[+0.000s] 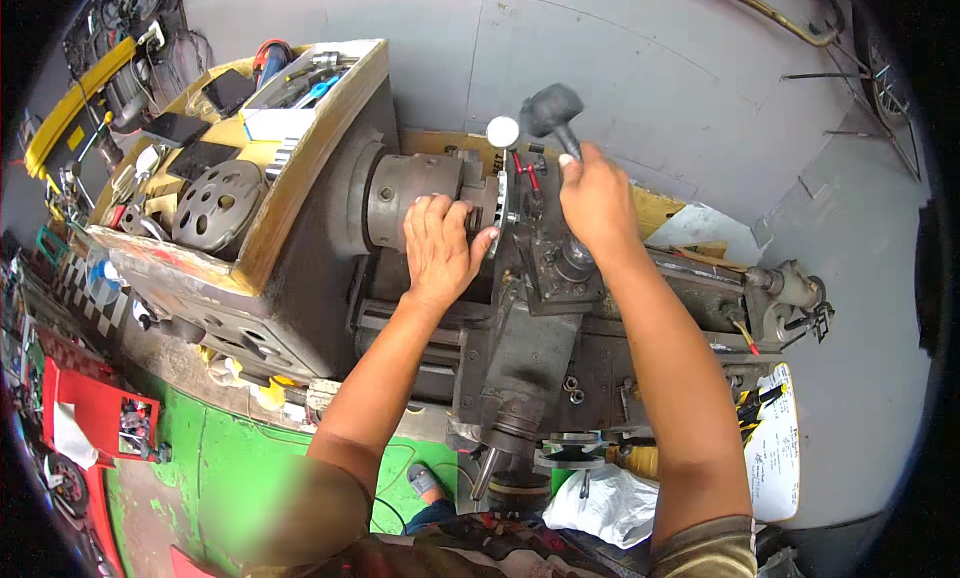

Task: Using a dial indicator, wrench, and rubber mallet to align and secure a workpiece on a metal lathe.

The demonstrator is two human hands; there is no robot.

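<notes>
My right hand (598, 200) is closed round the handle of a mallet with a black head (552, 108), raised above the lathe's tool post (574, 262). The mallet head is slightly blurred. My left hand (437, 248) lies on the lathe chuck (415, 181), its fingers apart over the jaws and its thumb towards a thin metal disc (502, 203), seen almost edge-on at the chuck's face. Beside the disc stands a round white-faced dial gauge (503, 132) near a red holder (527, 172).
A wooden tray (250, 263) on the headstock carries a holed metal plate (219, 206) and a white box of tools (290, 108). The tailstock (790, 286) stands at the right end of the bed. A crank handle (484, 475) sticks out towards me. A grey wall rises behind.
</notes>
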